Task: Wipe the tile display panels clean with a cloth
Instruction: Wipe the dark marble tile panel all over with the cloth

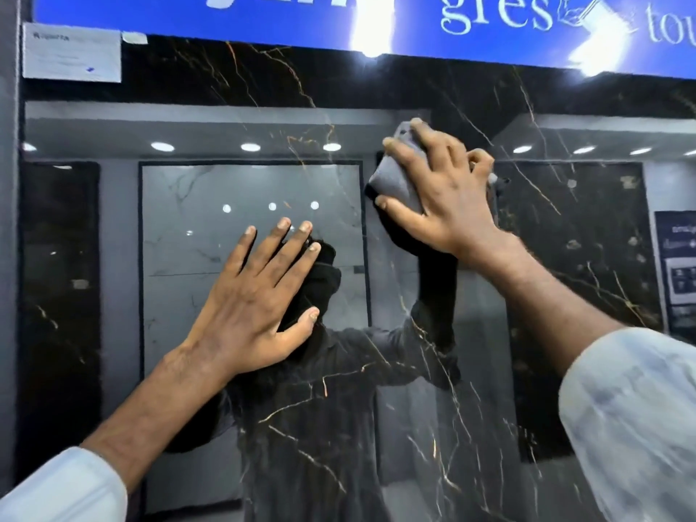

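Observation:
A glossy black tile panel with thin gold veins fills the view and mirrors the showroom behind me. My right hand presses a folded grey cloth against the panel's upper middle; its fingers are spread over the cloth, with the thumb below it. My left hand lies flat on the panel lower and to the left, fingers straight and spread, holding nothing. Both forearms reach up from light sleeves at the bottom corners.
A blue sign band with white lettering runs above the panel. A white paper label is stuck at the panel's top left corner. A grey frame edge borders the left side.

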A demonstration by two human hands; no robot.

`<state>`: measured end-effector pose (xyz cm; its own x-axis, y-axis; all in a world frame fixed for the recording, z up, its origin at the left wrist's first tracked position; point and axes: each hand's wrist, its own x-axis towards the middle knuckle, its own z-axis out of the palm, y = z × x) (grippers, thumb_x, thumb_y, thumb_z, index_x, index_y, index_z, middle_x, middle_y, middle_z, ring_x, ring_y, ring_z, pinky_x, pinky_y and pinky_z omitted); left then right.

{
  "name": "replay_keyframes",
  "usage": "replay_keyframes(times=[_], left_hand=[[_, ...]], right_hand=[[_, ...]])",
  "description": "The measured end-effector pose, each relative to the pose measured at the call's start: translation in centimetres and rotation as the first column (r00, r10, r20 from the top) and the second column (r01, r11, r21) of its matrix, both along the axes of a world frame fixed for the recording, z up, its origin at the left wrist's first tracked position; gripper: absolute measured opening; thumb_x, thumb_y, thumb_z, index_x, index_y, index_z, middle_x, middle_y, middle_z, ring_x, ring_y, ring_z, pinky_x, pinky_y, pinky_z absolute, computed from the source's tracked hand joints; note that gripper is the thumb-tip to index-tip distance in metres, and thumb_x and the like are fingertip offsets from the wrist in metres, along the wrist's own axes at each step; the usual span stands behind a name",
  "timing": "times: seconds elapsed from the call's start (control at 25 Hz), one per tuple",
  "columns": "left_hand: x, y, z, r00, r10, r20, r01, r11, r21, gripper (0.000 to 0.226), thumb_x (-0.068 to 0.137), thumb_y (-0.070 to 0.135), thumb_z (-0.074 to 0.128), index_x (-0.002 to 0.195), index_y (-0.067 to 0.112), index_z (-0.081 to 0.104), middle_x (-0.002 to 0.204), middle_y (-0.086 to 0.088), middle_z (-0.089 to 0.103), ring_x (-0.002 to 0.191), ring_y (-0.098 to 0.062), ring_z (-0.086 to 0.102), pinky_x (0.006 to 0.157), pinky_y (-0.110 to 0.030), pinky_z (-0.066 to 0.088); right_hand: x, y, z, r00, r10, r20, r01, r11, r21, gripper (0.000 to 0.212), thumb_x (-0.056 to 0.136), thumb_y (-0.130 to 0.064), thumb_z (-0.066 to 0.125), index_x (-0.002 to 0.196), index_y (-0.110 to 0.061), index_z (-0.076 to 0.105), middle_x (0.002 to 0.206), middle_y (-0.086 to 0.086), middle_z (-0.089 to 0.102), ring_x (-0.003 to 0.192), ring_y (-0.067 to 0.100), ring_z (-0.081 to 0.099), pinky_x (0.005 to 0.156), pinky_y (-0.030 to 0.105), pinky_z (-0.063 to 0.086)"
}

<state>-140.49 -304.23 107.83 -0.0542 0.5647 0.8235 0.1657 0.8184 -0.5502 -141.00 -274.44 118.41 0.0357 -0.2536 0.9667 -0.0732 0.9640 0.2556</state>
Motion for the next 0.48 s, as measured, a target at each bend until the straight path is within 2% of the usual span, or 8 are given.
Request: replay_keyframes(times=[0.08,0.12,0.24,0.32,0.36,0.4,0.48], left_hand=[[0.2,-0.1,-1.6,1.000,0.006,0.017,-0.007,1.000,0.017,0.082,0.094,0.050,0.049,0.159,0.004,0.037,0.171,-0.016,0.021,0.159,-0.037,0.018,0.126,-0.064,0.018],[0.3,0.0,-2.7,1.000,0.003,0.026,-0.004,1.000,0.022,0.083,0.092,0.050,0.050,0.159,0.003,0.037,0.171,-0.019,0.020,0.159,-0.039,0.017,0.125,-0.066,0.018],[0.5,0.2,-6.5,0.999,-0.007,0.054,0.006,1.000,0.014,0.089,0.087,0.051,0.054,0.158,0.001,0.037,0.170,-0.026,0.016,0.158,-0.047,0.015,0.122,-0.071,0.017],[0.5,0.2,-9.1,0.998,0.008,0.060,-0.008,1.000,-0.007,0.090,0.087,0.052,0.055,0.159,0.001,0.036,0.170,-0.028,0.015,0.158,-0.048,0.014,0.123,-0.070,0.017],[0.5,0.1,-10.1,0.998,0.014,0.060,-0.013,1.000,-0.013,0.090,0.088,0.052,0.055,0.159,0.001,0.034,0.170,-0.028,0.015,0.158,-0.047,0.014,0.123,-0.070,0.017],[0.5,0.0,-10.8,0.998,0.016,0.061,-0.016,1.000,-0.013,0.089,0.089,0.051,0.054,0.160,0.002,0.032,0.170,-0.027,0.015,0.158,-0.047,0.014,0.123,-0.069,0.017],[0.3,0.0,-11.5,0.998,0.022,0.064,-0.023,1.000,0.011,0.088,0.090,0.051,0.052,0.161,0.003,0.029,0.170,-0.027,0.015,0.158,-0.046,0.014,0.123,-0.070,0.018]], right_hand=[[0.0,-1.7,-3.5,0.999,0.046,-0.010,-0.047,0.990,-0.132,0.075,0.092,-0.068,0.048,0.156,-0.031,0.043,0.165,0.009,0.033,0.144,0.033,0.039,0.099,0.053,0.031],[0.1,-2.8,-6.8,0.997,0.071,-0.003,-0.071,0.993,-0.094,0.076,0.091,-0.067,0.049,0.157,-0.030,0.042,0.166,0.011,0.031,0.146,0.034,0.037,0.099,0.054,0.031],[1.0,-4.4,-17.4,0.989,0.089,0.114,-0.119,0.948,0.294,0.074,0.093,-0.064,0.050,0.159,-0.032,0.040,0.170,0.012,0.026,0.154,0.032,0.030,0.105,0.060,0.031],[1.0,-2.4,-18.7,0.992,0.062,0.110,-0.102,0.908,0.407,0.071,0.094,-0.065,0.052,0.158,-0.036,0.042,0.169,0.009,0.029,0.154,0.029,0.033,0.107,0.057,0.027],[0.7,-0.9,-17.4,0.995,0.045,0.085,-0.073,0.928,0.366,0.071,0.092,-0.066,0.054,0.156,-0.037,0.044,0.168,0.008,0.032,0.152,0.028,0.036,0.105,0.056,0.026],[0.4,0.7,-15.6,0.998,0.026,0.065,-0.041,0.968,0.248,0.071,0.091,-0.065,0.056,0.155,-0.037,0.046,0.167,0.007,0.034,0.150,0.027,0.039,0.103,0.054,0.026],[0.5,2.6,-12.6,0.998,0.019,0.066,-0.012,0.994,-0.108,0.073,0.089,-0.064,0.056,0.154,-0.035,0.044,0.165,0.006,0.033,0.146,0.028,0.038,0.100,0.051,0.027]])
